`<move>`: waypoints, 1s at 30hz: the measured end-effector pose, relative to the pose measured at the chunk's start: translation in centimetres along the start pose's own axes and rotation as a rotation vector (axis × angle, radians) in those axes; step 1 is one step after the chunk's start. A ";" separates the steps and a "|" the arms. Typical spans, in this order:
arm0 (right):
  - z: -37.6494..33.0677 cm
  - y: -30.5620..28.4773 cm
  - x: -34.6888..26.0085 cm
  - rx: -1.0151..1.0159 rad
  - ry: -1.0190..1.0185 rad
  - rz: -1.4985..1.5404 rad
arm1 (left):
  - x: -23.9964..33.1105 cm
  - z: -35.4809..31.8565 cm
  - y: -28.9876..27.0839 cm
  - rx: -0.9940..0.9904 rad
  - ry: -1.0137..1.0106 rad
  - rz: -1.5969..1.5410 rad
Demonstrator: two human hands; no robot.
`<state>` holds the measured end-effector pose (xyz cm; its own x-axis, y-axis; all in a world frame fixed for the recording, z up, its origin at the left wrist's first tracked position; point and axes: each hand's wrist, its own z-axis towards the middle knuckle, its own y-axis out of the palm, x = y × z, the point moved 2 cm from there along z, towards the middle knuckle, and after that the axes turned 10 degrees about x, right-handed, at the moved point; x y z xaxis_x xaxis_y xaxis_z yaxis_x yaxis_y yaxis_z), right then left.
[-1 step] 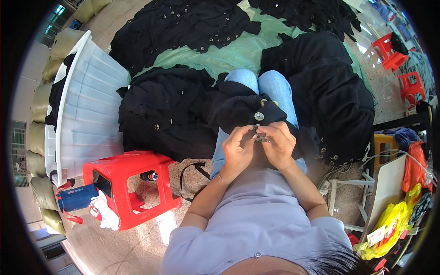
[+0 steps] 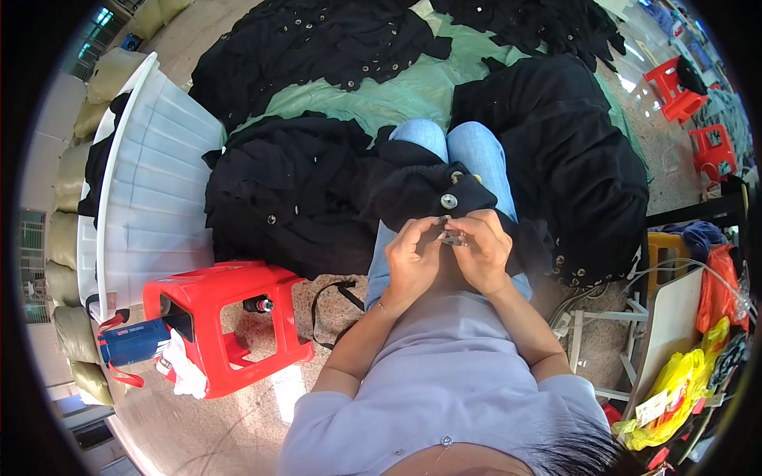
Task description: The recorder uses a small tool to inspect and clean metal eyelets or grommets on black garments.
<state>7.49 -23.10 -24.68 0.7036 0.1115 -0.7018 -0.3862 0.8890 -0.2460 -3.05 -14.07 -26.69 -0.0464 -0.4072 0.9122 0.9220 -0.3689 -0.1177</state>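
A small silvery metal piece (image 2: 452, 237) is pinched between the two hands just right of the frame's centre, above the lap; its shape is too small to be made out, though its long axis seems to run roughly left to right in the picture. The left hand (image 2: 411, 258) is curled, its fingers (image 2: 418, 231) pressed together on the left end of the piece. The right hand (image 2: 484, 250) is closed from the other side, its fingers bent and pinching the same piece. Just above the hands, a black woven garment with a round silver snap button (image 2: 448, 201) is draped over knees clad in light blue denim (image 2: 475, 152), its edge touching the fingertips.

More dark garments are heaped around: a black pile studded with small metal snaps (image 2: 290, 198) at left centre, a smooth black mound (image 2: 571, 151) at upper right, and further flat pieces spread on a pale green sheet (image 2: 397, 99) at the top.

A ribbed white plastic tub (image 2: 151, 182) is seen tilted at the left edge. Below it, a red moulded plastic stool (image 2: 230, 317) stands on the speckled floor, with a blue cylindrical package with red straps (image 2: 131, 343) just beside it at lower left. Crumpled yellow plastic bags (image 2: 683, 389) lie at the lower right, and two more red stools (image 2: 675, 83) stand at the upper right.
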 end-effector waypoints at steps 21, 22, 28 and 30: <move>0.5 0.4 2.9 -0.194 0.408 0.297 | -2.0 0.4 -0.5 -0.238 -0.310 -0.308; 0.8 0.5 3.0 -0.133 0.419 0.261 | -2.3 0.6 -0.7 -0.270 -0.382 -0.380; 2.1 0.1 5.3 0.206 0.504 0.208 | -1.8 1.3 -2.5 -0.431 -0.636 -0.346; 2.5 0.1 5.5 0.253 0.459 0.186 | -2.3 1.0 -1.9 -0.440 -0.601 -0.335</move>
<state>12.86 -21.30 -26.85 0.2835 0.1217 -0.9512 -0.2842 0.9580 0.0379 -4.33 -11.55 -28.20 0.0365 0.2548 0.9663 0.6546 -0.7367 0.1696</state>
